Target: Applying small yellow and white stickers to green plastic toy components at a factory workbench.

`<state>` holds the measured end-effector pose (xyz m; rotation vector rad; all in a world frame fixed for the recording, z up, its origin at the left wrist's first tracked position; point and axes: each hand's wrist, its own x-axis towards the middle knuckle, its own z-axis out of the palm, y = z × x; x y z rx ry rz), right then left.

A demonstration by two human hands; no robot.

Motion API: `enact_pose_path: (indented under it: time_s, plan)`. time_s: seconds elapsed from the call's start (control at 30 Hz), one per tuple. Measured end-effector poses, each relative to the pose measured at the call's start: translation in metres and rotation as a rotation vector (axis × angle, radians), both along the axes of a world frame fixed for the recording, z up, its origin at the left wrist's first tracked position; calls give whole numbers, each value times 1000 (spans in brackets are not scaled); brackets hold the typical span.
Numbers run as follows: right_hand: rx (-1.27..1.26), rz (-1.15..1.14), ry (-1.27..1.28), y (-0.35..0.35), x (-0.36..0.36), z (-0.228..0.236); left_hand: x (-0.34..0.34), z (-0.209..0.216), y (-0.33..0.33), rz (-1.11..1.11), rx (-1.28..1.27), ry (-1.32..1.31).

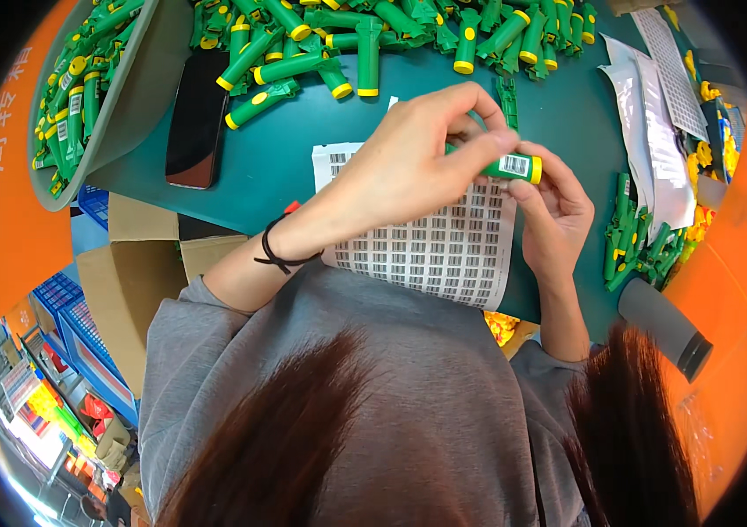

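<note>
A small green tube with yellow ends [536, 170] is held between my two hands over the table, with a white barcode label on its side. My right hand [558, 215] grips it by the yellow end between thumb and fingers. From the other side my left hand [430, 154] is closed on it, its thumb by the label and its fingers partly hiding the far end. Under my hands lies a white sheet of barcode labels [444, 255], its near edge against my shirt. Just beyond the fingers, another green piece [507, 98] lies on the table.
Many green tubes [368, 57] are heaped at the table's far side. A grey bin [123, 114] of labelled tubes stands left, beside a black phone [196, 119]. At right are plastic bags [654, 132], more green tubes [624, 233] and a grey tumbler [659, 321]. A cardboard box [123, 281] is lower left.
</note>
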<state>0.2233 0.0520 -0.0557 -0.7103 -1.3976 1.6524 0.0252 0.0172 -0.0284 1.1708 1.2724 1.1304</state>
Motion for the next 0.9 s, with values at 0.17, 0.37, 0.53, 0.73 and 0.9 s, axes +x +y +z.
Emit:
enact_pose_path:
  time_s: [0.17, 0.37, 0.53, 0.73, 0.9]
  plan:
    - [137, 75, 0, 5, 2, -9, 3, 4, -4, -51, -18, 122]
    - [538, -204, -715, 18, 6, -2, -103, 29, -31, 473, 336, 460]
    - [198, -97, -969, 18, 2, 8, -224, 45, -57, 1175, 302, 903]
    - [99, -8, -423, 13, 2, -26, -70, -19, -53, 188, 568, 1009]
    - [-219, -69, -316, 5, -1, -25, -28, -59, -55, 228, 568, 955]
